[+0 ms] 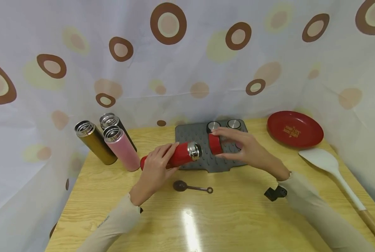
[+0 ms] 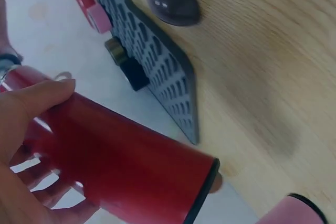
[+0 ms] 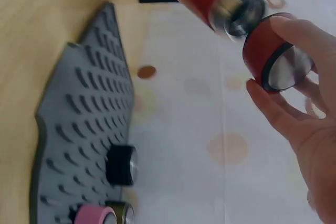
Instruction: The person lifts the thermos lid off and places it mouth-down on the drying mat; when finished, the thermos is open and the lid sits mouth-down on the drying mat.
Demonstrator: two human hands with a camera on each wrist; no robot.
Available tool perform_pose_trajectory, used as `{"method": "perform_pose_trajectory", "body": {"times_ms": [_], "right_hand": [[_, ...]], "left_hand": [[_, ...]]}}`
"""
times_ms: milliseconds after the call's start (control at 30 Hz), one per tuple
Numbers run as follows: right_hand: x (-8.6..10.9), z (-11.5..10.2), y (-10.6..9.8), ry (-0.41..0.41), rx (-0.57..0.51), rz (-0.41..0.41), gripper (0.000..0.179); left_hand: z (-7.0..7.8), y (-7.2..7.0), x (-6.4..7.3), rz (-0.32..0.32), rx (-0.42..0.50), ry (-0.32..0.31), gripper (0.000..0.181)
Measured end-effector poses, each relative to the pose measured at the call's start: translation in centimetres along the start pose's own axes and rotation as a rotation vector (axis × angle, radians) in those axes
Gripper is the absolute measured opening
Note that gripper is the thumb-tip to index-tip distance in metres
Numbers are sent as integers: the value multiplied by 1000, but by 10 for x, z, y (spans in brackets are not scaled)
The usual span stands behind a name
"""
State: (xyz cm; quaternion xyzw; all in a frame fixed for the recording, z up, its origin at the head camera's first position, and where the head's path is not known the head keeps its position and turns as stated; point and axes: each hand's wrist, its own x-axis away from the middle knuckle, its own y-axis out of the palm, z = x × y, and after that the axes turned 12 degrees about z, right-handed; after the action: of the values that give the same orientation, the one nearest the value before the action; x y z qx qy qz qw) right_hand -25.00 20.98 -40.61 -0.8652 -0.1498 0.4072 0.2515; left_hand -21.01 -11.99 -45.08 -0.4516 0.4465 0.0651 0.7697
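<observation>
My left hand (image 1: pixel 155 164) grips a red thermos bottle (image 1: pixel 181 154), tilted nearly level above the table, its bare steel mouth (image 1: pixel 194 151) facing right. Opposite that mouth, my right hand (image 1: pixel 245 147) pinches a red bottle cap (image 1: pixel 215 144) between thumb and fingers; a small gap parts cap and mouth in the head view. In the right wrist view the steel-topped cap (image 3: pixel 268 51) overlaps the bottle's rim. The left wrist view shows the thumb and fingers wrapped round the red body (image 2: pixel 121 150).
Behind lies a grey ridged mat (image 1: pixel 193 131) carrying a black cap (image 3: pixel 121 165), a gold cap (image 1: pixel 234 124) and a pink cap (image 3: pixel 93 215). Uncapped gold (image 1: pixel 96 143), black (image 1: pixel 109 120) and pink (image 1: pixel 122 148) bottles stand left. A brown spoon (image 1: pixel 180 186), red plate (image 1: pixel 294 129) and white-headed spatula (image 1: pixel 323 160) lie around.
</observation>
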Motion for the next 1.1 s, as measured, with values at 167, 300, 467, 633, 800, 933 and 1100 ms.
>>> {"method": "perform_pose_trajectory", "body": {"times_ms": [167, 300, 467, 633, 800, 933, 1100], "right_hand": [[0, 18, -18, 116, 83, 48, 69], [3, 38, -7, 160, 226, -5, 65], [4, 60, 14, 242, 385, -104, 72], [-2, 83, 31, 301, 483, -203, 69], [-13, 96, 42, 325, 522, -312, 58], [-25, 92, 44, 355, 544, -369, 55], [-25, 88, 46, 387, 527, -374, 58]], "left_hand": [[-9, -5, 0, 20, 38, -70, 80], [-10, 0, -6, 11, 68, -101, 79], [-13, 5, -4, -5, 132, -205, 80], [-15, 5, -1, -22, 156, -268, 80], [-16, 3, -1, -40, 172, -311, 82], [-21, -1, -1, -42, 223, -384, 81], [-29, -8, 2, -17, 293, -527, 77]]}}
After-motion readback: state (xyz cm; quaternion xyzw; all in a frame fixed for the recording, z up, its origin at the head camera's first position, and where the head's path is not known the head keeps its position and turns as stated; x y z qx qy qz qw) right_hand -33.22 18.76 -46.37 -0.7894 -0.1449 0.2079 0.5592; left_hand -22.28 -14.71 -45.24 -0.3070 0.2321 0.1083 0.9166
